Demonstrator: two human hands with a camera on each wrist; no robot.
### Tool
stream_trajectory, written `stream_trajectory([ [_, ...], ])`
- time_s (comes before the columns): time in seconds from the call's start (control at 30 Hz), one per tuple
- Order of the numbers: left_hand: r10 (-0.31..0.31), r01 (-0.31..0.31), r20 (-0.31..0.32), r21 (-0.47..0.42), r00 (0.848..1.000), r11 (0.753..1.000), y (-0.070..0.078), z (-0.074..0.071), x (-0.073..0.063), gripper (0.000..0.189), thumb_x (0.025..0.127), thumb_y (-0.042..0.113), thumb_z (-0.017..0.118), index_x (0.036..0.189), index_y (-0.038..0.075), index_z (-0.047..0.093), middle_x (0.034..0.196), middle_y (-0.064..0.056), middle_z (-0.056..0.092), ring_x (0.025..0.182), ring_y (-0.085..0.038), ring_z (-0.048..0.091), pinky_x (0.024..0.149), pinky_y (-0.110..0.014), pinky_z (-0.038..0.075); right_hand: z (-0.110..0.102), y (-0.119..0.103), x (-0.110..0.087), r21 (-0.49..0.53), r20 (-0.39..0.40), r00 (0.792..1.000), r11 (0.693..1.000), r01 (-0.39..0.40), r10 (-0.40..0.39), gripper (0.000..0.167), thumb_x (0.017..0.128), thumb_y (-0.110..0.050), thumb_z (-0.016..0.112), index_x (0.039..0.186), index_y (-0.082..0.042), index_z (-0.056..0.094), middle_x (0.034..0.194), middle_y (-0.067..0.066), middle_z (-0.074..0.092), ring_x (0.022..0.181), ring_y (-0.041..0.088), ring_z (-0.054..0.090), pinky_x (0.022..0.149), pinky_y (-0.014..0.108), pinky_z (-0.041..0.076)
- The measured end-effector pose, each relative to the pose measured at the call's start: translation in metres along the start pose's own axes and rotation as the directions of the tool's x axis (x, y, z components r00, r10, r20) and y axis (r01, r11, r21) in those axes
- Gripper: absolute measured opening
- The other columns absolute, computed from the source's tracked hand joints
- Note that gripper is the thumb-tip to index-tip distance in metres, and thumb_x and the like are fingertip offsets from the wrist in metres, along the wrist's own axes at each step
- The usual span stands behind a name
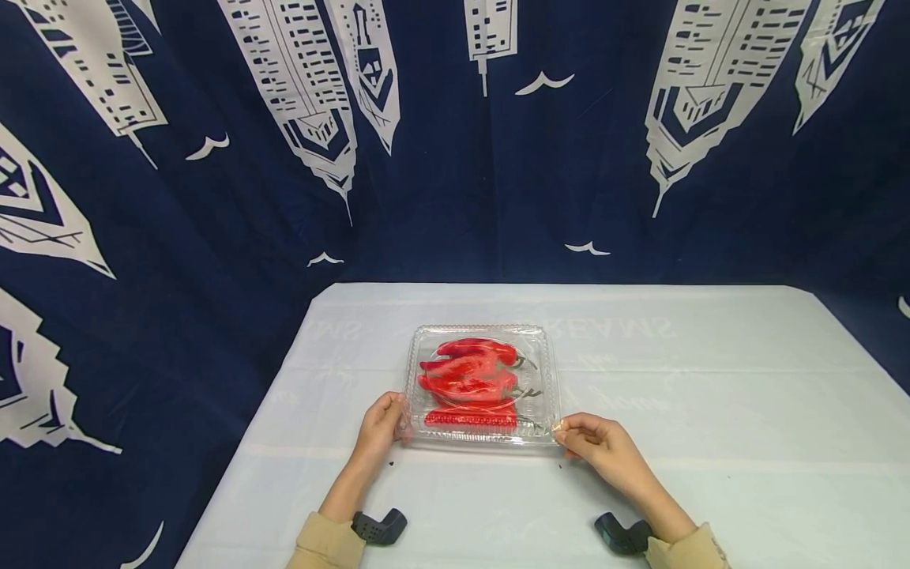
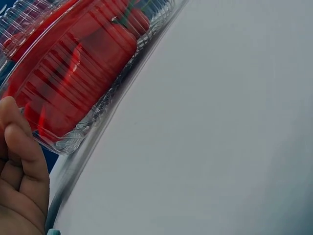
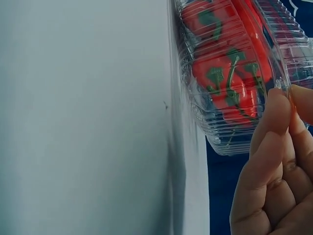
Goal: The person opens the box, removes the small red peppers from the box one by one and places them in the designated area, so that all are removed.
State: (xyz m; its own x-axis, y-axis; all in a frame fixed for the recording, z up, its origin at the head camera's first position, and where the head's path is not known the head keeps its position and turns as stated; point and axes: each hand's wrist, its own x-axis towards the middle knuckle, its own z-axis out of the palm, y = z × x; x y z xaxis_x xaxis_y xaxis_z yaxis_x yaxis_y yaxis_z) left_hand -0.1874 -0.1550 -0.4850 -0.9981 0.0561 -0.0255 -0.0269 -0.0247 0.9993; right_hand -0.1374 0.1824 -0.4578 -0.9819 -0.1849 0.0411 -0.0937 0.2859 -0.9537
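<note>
A clear plastic clamshell container sits on the white table with its ribbed lid over the base. Several red peppers with green stems lie inside, seen through the plastic. My right hand pinches the rim at the near right corner between thumb and fingers, which the right wrist view shows up close. At the near left corner, my left hand holds the container's edge with bent fingers. In the left wrist view, fingertips meet the rim beside the peppers; the thumb is mostly hidden there.
The white-covered table extends widely to the right of the container. Behind it hangs a dark blue curtain with white building prints. A few small dark specks lie near the container's front. Each wrist wears a black camera band.
</note>
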Motion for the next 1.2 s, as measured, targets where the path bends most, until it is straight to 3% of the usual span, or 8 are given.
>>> stream_trajectory([
  [0.37,0.017,-0.016,0.026,-0.045,1.000,0.999,-0.0014,-0.0008,-0.0001,0.021,0.100,0.014,0.041,0.096,-0.006,0.047,0.069,-0.001,0.043,0.060,-0.007,0.045,0.057,-0.023,0.051,0.0058,-0.0021,-0.0001,-0.070,-0.067,0.996,0.996,0.061,-0.065,0.009,0.086,-0.006,0.064,0.090,0.002,0.063,0.076,0.009,0.063,0.062,0.015,0.060,0.054,0.026,0.048],
  [0.6,0.009,-0.008,0.023,-0.060,1.000,0.998,-0.0029,-0.0006,0.0005,0.022,0.100,0.015,0.042,0.096,-0.006,0.048,0.069,0.000,0.043,0.058,-0.007,0.046,0.057,-0.025,0.052,0.0083,0.0009,0.0002,-0.104,-0.084,0.994,0.993,0.057,-0.066,0.007,0.087,-0.007,0.063,0.088,0.000,0.061,0.074,0.009,0.061,0.061,0.015,0.058,0.052,0.024,0.046],
  [0.83,0.006,-0.004,0.025,-0.076,1.000,0.997,-0.0033,-0.0009,0.0003,0.024,0.100,0.015,0.041,0.098,-0.008,0.048,0.072,-0.002,0.045,0.059,-0.008,0.049,0.057,-0.025,0.052,0.0100,0.0012,0.0006,-0.169,-0.142,0.983,0.981,0.094,-0.119,0.004,0.085,-0.009,0.065,0.085,-0.005,0.063,0.075,0.000,0.060,0.061,0.006,0.049,0.053,0.023,0.042],
  [1.2,-0.004,0.005,0.019,-0.067,1.000,0.998,-0.0024,-0.0005,0.0001,0.023,0.100,0.015,0.041,0.098,-0.006,0.049,0.073,-0.002,0.046,0.060,-0.008,0.049,0.057,-0.025,0.052,0.0101,0.0026,0.0002,-0.196,-0.156,0.979,0.976,0.096,-0.128,0.004,0.084,-0.007,0.065,0.085,-0.004,0.064,0.074,-0.001,0.059,0.053,0.005,0.049,0.049,0.024,0.044],
])
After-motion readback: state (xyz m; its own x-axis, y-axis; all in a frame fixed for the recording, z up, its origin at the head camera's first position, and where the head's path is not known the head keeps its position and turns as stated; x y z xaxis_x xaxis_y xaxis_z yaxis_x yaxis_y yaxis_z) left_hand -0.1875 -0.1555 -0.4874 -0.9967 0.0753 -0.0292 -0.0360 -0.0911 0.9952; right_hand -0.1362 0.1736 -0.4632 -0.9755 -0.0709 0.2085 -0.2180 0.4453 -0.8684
